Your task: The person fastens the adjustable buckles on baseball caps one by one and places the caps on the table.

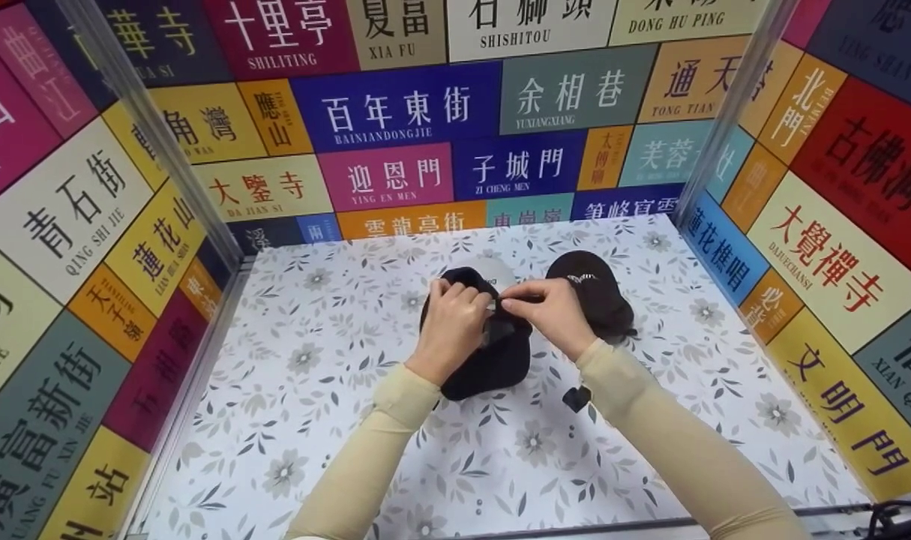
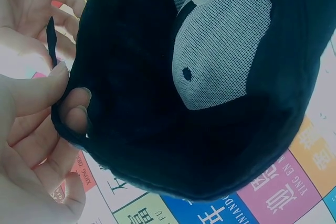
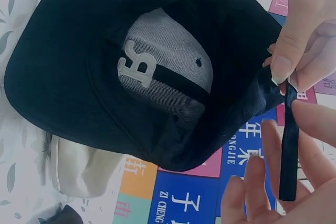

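A dark cap [image 1: 492, 364] is held above the patterned table, its brim toward me. Inside it, the right wrist view shows grey mesh lining and a pale embroidered letter. My left hand [image 1: 451, 326] pinches the cap's narrow back strap [image 2: 56, 114] between thumb and fingers, close to the cap's edge. Beside it, my right hand [image 1: 552, 307] holds the free end of the strap [image 3: 289, 156] between thumb and fingers. In the right wrist view the strap hangs straight past the right thumb. How the strap fastens is hidden under the left fingertips.
Behind the held cap sits a white cap [image 1: 492, 271], partly covered. A dark brown cap [image 1: 597, 292] lies right of my right hand. Panels with coloured place-name signs [image 1: 395, 109] stand round the back and sides of the floral table surface [image 1: 298, 420].
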The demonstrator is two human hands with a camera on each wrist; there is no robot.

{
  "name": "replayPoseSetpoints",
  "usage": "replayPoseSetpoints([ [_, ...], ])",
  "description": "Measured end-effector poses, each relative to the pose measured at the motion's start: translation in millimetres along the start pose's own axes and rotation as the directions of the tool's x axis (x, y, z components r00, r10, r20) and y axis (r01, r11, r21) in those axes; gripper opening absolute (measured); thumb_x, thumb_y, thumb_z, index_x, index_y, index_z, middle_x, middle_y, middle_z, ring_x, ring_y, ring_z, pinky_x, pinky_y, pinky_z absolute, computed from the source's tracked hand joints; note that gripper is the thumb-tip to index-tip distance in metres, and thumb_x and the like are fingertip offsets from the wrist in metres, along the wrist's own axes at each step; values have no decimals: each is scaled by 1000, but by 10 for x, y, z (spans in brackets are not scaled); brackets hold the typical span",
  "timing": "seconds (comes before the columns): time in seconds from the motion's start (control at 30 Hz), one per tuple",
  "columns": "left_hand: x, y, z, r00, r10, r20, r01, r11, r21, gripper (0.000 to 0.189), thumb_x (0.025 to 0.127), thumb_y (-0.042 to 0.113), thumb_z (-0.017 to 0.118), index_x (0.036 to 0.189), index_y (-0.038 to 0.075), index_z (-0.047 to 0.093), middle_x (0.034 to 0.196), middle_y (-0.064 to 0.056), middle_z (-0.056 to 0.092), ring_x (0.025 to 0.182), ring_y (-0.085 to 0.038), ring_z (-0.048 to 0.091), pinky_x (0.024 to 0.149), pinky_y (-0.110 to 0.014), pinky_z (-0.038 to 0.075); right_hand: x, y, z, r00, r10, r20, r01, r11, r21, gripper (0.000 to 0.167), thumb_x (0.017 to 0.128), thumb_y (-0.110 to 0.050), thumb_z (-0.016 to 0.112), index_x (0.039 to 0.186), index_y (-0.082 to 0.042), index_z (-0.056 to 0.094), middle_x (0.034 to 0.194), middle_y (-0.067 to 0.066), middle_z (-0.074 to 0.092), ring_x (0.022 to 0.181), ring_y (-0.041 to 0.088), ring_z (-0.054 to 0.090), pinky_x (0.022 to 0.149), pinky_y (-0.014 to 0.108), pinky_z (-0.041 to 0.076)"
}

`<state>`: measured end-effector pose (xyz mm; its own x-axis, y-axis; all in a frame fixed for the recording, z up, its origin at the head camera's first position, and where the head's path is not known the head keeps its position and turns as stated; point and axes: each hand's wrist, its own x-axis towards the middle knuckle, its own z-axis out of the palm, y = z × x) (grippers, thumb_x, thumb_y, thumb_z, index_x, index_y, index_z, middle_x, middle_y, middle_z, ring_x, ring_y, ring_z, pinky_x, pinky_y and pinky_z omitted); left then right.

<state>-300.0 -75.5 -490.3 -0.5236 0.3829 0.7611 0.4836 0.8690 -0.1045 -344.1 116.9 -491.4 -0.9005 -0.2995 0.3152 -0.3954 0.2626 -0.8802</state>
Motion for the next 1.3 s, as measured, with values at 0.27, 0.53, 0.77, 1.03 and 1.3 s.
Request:
replayPoseSetpoints([
  [0.27,11,39,5,1000,15,-7,-15,1000,-20,10,87,12,72,80,10,65,72,-3,59,69,-27,56,77,-46,40,15,0,41,999,-20,32,18,997,70,13,81,-21,85,93,-15,81,93,0,76,88,19,71,76,29,55],
  [0.53,-23,22,37,1000,-15,-20,14,999,-47,14,84,19,80,82,12,68,72,-1,63,71,-25,58,80,-46,41,2,-10,72,1000,-2,13,2,998,65,13,81,-15,85,91,-8,80,90,6,76,86,22,69,70,24,53],
  [0.77,-34,17,22,1000,-6,3,6,1000,-4,16,87,20,76,77,13,66,68,-1,60,69,-24,56,77,-47,40,-64,-208,77,1000,1,25,-3,998,63,12,84,-4,80,93,4,77,91,16,75,84,28,69,66,23,51],
  [1.03,-44,13,19,999,47,-11,-46,999,27,16,88,16,72,75,11,64,67,-2,57,67,-24,55,75,-48,39,-77,-132,76,1000,18,5,-18,997,79,14,83,-10,83,93,-1,79,93,12,75,78,18,66,60,23,49],
  [1.3,-62,4,1,999,47,2,-47,999,29,16,92,12,64,76,11,64,68,-3,58,69,-24,56,76,-49,39,-89,-109,70,1000,-17,6,17,998,57,14,82,-17,85,91,-7,80,89,7,76,74,19,66,58,24,49],
])
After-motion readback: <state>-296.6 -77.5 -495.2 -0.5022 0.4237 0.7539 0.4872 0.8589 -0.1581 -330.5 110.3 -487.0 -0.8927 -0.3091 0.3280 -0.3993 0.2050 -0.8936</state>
